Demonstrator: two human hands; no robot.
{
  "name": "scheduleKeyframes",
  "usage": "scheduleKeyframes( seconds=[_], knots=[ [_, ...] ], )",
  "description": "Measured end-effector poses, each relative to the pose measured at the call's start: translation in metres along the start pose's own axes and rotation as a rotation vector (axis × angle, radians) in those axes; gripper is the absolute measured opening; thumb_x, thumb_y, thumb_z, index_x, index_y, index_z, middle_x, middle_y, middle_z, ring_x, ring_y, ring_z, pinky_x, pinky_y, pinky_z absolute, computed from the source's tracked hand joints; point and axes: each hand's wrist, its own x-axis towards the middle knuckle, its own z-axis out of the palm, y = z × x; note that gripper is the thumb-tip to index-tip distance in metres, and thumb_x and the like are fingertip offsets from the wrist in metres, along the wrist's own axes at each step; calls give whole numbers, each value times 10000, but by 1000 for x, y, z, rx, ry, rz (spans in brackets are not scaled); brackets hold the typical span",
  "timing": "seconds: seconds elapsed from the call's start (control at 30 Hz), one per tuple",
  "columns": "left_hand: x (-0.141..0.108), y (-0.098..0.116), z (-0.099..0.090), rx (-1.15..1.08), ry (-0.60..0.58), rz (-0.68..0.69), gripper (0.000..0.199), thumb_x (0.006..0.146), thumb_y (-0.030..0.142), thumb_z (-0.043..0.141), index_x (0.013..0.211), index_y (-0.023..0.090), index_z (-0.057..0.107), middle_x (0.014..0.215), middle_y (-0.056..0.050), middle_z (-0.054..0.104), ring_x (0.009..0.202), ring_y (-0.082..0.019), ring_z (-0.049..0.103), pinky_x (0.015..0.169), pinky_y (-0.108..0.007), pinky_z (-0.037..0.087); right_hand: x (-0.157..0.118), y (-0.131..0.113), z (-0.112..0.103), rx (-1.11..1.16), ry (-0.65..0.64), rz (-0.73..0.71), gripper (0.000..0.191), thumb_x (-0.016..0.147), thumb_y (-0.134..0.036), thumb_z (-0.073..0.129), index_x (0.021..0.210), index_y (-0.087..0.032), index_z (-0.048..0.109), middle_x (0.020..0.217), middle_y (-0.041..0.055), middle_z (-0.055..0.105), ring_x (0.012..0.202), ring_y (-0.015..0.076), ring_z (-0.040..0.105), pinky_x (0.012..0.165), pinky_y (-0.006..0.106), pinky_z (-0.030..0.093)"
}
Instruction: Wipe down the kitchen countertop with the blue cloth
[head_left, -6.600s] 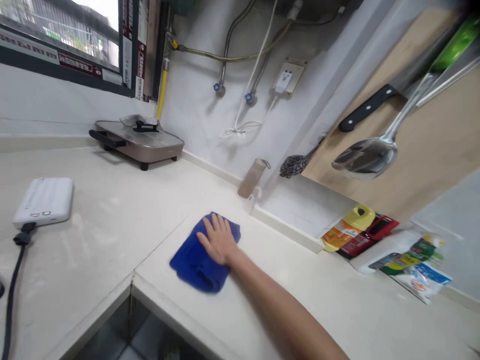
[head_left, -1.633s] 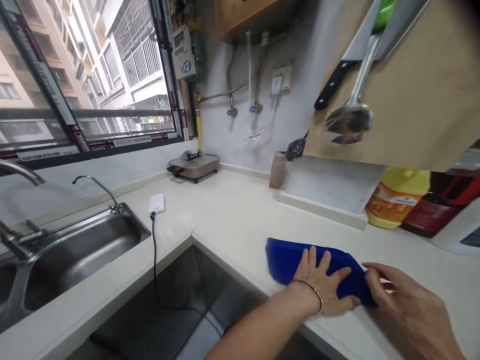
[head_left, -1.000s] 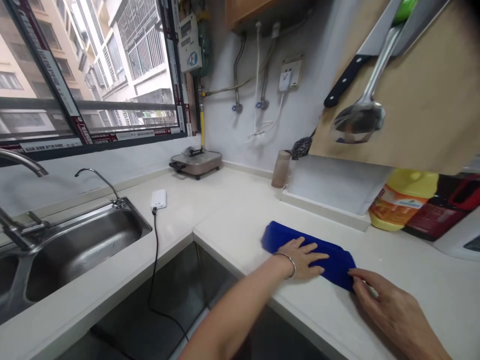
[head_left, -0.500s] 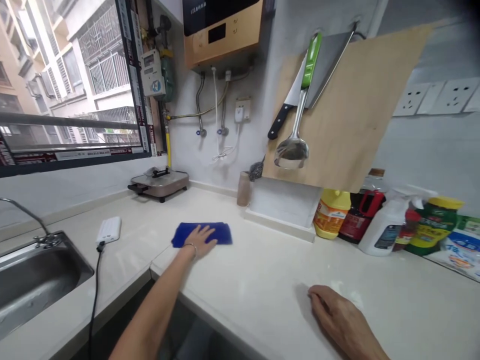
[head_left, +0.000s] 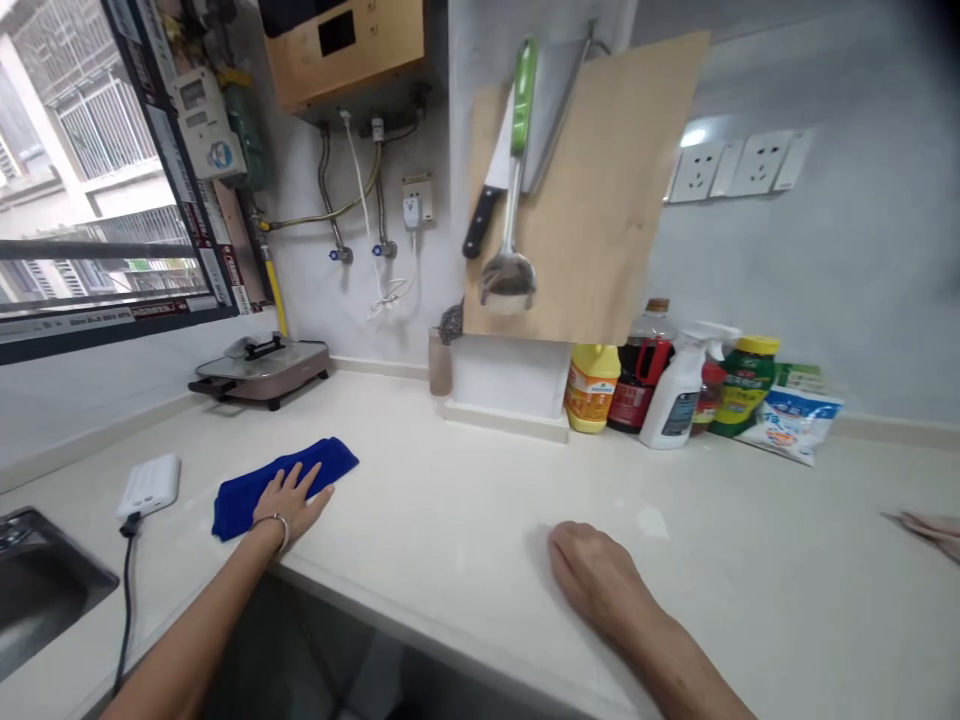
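A folded blue cloth [head_left: 244, 495] lies flat on the pale countertop [head_left: 450, 500], slanting up to the right. My left hand [head_left: 292, 500], with a bracelet at the wrist, presses on it palm down. Its fingers are spread over the cloth, not wrapped round it. Farther right, my right hand [head_left: 592, 575] rests on the bare counter near the front. Its fingers are curled in, and I see nothing held in them.
Left of the cloth are a white power bank [head_left: 151, 484] with a black cable and a sink [head_left: 52, 590]. An electric pan [head_left: 262, 372] sits in the corner. Bottles, including a spray bottle [head_left: 671, 400], line the wall under a hanging cutting board [head_left: 585, 220], ladle [head_left: 509, 275] and knives.
The view has swung to the right. My left hand and the blue cloth have moved left, closer to the power bank, and the cloth has turned at an angle. My right hand stays on the counter.
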Motion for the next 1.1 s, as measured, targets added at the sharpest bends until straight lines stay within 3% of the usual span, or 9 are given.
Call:
scheduleKeyframes(
  seconds=[0.2, 0.27, 0.4, 0.5, 0.67, 0.8, 1.1],
  knots=[
    [-53, 40, -8, 55, -46, 60, 872, 843, 797, 275, 1554, 296, 226, 1641, -70, 190, 1504, -367, 143, 1228, -482, 164, 0, -5, -6, 13, -13, 4, 285, 933, -138, 356, 775, -180, 590, 826, 76, 660, 777, 193, 615, 701, 308, 410],
    [-74, 60, -12, 59, -57, 118, 876, 833, 805, 301, 1550, 305, 236, 1639, -66, 190, 1504, -371, 135, 1231, -486, 167, 0, -9, -6, 94, 9, -9, 273, 937, -145, 357, 870, -167, 621, 890, 85, 678, 814, 193, 632, 746, 310, 459],
    [-121, 106, -20, -5, -40, 294, 889, 795, 843, 345, 1527, 342, 294, 1633, -49, 187, 1501, -388, 117, 1226, -525, 198, 2, -30, -2, 319, 165, -99, 316, 952, -179, 365, 1167, -175, 597, 1156, 113, 682, 997, 204, 658, 890, 364, 539],
    [-156, 143, -22, -97, -65, 442, 888, 763, 872, 359, 1511, 397, 303, 1633, -11, 150, 1505, -378, 62, 1231, -555, 181, 0, -49, -3, 396, 257, -232, 372, 950, -195, 380, 1282, -183, 547, 1302, 128, 637, 1178, 227, 615, 1012, 421, 532],
    [-200, 204, -21, -224, -147, 707, 905, 737, 892, 364, 1502, 412, 319, 1630, -8, 89, 1495, -391, -29, 1225, -626, 122, -26, -55, -8, 337, 182, -219, 457, 961, -248, 407, 1407, -160, 451, 1421, 135, 563, 1331, 235, 519, 1108, 412, 479],
    [-219, 257, -26, -235, -207, 864, 918, 738, 883, 385, 1489, 356, 387, 1626, -67, 140, 1476, -439, -42, 1204, -676, 91, -66, -26, -9, 165, 146, -136, 459, 977, -248, 404, 1410, -102, 453, 1388, 176, 586, 1348, 267, 504, 1139, 464, 443],
    [-257, 382, -53, -203, -342, 1280, 870, 784, 765, 505, 1512, 321, 332, 1625, -137, 143, 1445, -495, -8, 1140, -755, 134, -187, 84, -42, 72, 197, 220, 429, 994, -310, 389, 1366, -150, 530, 1427, 133, 565, 1374, 255, 479, 1139, 466, 449]
  ],
)
